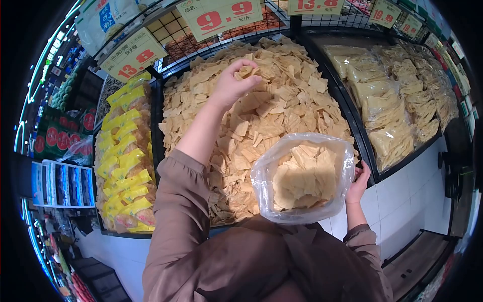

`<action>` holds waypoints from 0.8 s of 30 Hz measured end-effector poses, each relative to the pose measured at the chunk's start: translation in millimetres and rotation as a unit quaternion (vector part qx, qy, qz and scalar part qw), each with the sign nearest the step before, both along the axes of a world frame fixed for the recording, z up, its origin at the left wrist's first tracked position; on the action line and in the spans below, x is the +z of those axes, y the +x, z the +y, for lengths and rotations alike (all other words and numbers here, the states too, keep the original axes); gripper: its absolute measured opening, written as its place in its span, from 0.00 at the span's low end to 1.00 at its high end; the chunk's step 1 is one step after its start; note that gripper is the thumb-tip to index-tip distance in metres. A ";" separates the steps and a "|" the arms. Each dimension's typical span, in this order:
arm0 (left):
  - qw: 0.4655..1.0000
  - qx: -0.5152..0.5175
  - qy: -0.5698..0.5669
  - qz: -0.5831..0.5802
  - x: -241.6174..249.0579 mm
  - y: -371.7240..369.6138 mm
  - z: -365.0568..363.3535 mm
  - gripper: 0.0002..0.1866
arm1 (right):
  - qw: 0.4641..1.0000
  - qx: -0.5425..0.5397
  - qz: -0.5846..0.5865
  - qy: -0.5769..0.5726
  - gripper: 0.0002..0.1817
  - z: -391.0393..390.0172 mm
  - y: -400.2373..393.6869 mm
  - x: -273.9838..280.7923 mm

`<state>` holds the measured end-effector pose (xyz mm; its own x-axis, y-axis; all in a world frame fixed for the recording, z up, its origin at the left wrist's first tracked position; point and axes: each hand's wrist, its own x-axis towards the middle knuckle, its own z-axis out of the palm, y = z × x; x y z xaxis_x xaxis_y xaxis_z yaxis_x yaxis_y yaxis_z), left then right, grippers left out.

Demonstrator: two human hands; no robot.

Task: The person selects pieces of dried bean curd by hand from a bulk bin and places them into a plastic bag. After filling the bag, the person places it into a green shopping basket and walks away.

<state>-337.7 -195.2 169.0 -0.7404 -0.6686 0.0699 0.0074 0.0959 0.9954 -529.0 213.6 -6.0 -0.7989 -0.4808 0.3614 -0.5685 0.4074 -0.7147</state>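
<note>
A wide bin is heaped with dried tofu skin pieces, flat, pale tan and broken. Over the far half of the heap is my left hand, its fingers curled round a few of these pieces. A clear plastic bag, mouth spread wide and facing up, stands at the near right of the bin, close to my body. More tan pieces fill it. My right hand grips the bag's right side; part of its fingers is hidden behind the plastic.
Yellow-labelled packs fill the bin on the left. Clear packs of yellowish dried sticks lie in the right-hand bin. Black bin edges divide them. Price signs hang on a wire rack behind.
</note>
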 end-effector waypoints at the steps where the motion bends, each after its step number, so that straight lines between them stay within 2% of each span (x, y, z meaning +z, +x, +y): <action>1: 1.000 -0.005 0.003 -0.001 11.5 3.0 9.8 0.22 | 1.000 0.005 0.004 0.001 0.44 -0.9 0.0 1.1; 5: 0.969 -0.190 -0.059 0.145 60.8 15.5 72.5 0.21 | 1.000 0.009 0.009 0.016 0.45 0.0 -0.5 1.7; 6: 0.956 -0.221 -0.117 0.154 66.1 17.5 87.1 0.20 | 1.000 0.007 0.011 0.023 0.45 0.3 -0.9 1.1; 7: 0.939 -0.249 -0.175 0.162 71.2 20.4 100.4 0.19 | 1.000 0.006 0.012 0.024 0.45 0.6 -1.7 0.4; 9: 0.900 -0.327 -0.280 0.068 87.0 28.5 123.8 0.24 | 1.000 0.006 0.015 0.020 0.44 0.4 -1.7 -1.2; 13: 0.899 -0.363 -0.243 0.006 55.5 21.8 156.0 0.32 | 1.000 0.004 0.015 0.017 0.44 -0.4 -1.3 -1.1; 15: 0.857 -0.341 -0.381 -0.063 46.5 22.1 161.5 0.40 | 1.000 0.007 0.022 0.003 0.45 -0.6 -1.9 -2.5; 16: 0.848 -0.346 -0.393 -0.079 44.8 22.5 161.3 0.50 | 1.000 0.005 0.023 0.003 0.45 -0.8 -2.0 -1.3; 19: 0.867 -0.317 -0.380 -0.060 50.0 23.5 165.0 0.54 | 0.999 0.012 0.033 0.000 0.45 -1.3 0.9 3.0; 24: 0.853 -0.325 -0.399 -0.092 24.0 14.8 174.8 0.54 | 0.999 0.008 0.035 0.008 0.44 -1.8 0.7 1.6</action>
<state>-322.9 -20.3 193.0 -0.9839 0.0925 0.1530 0.1673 0.7777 0.6059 -528.3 211.7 -4.4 -0.7643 -0.4993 0.4081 -0.6231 0.4084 -0.6670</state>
